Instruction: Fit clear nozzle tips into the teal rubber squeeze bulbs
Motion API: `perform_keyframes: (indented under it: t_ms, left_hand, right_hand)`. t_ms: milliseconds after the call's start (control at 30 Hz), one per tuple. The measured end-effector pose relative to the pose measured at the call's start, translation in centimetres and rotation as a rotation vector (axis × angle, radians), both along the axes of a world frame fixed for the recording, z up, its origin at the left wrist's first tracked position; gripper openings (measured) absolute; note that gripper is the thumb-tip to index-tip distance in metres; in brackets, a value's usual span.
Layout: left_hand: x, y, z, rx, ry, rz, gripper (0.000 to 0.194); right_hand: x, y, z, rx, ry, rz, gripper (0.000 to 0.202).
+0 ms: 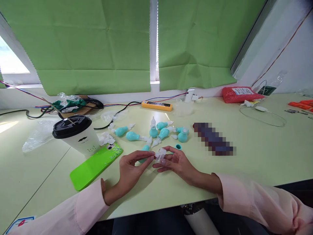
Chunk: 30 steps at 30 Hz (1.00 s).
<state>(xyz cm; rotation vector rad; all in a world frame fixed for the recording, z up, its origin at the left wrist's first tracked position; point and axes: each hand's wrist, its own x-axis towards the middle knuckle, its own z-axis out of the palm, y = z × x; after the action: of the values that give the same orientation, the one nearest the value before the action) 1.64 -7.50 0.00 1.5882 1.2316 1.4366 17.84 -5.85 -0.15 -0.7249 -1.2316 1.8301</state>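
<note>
A small clear plastic piece (160, 156) is held between my two hands above the table. My left hand (134, 168) pinches its left end with thumb and fingertips. Around its right side are the thumb and fingers of my right hand (179, 164). Several teal bulbs with clear tips lie just beyond, among them one on its side (132, 136) and one upright (153, 130). A teal bulb (145, 148) is partly hidden behind my left hand. Near my right fingers sits an open teal ring-like piece (178, 147).
On the left stand a lidded paper cup (85, 140) and a green phone (95, 167). A yellow device (156, 105) and cables lie toward the window. At right are a blurred-out object (214, 139) and a red package (241, 94).
</note>
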Motion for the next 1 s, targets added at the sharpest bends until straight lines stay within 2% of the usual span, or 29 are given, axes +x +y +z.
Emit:
perform_keyframes:
  t_ms: [133,300,433,500,600,667,833,1000]
  left_hand:
    - [-0.1,0.0,-0.3,0.038,0.033,-0.018,0.011]
    - [-0.5,-0.1,0.2,0.310,0.276,0.047,0.012]
    - [-0.7,-0.2,1.0,0.533,0.406,-0.085,0.014]
    - [-0.7,-0.2,0.9,0.578,0.414,-0.087,0.017]
    - [-0.7,-0.1,0.1,0.485,0.387,0.047,0.018]
    - [-0.6,-0.1,-0.4,0.393,0.343,0.081,0.016]
    - [-0.4,-0.4,-0.9,0.245,0.198,0.006,0.013]
    - [-0.1,-0.6,-1.0,0.118,0.050,-0.059,0.015]
  right_hand:
    - [0.0,0.0,0.0,-0.054,0.019,0.038,0.032]
    - [0.2,0.2,0.1,-0.103,0.040,0.145,0.026]
    - [0.4,0.4,0.1,-0.158,0.086,0.226,0.023]
    - [0.3,0.4,0.2,-0.172,0.089,0.249,0.023]
    - [0.2,0.3,0.3,-0.167,0.118,0.259,0.025]
    - [0.1,0.2,0.4,-0.153,0.146,0.242,0.025]
    - [0.0,0.0,0.1,-0.074,0.130,0.154,0.021]
    - [-0.1,0.1,-0.1,0.037,0.051,0.051,0.026]
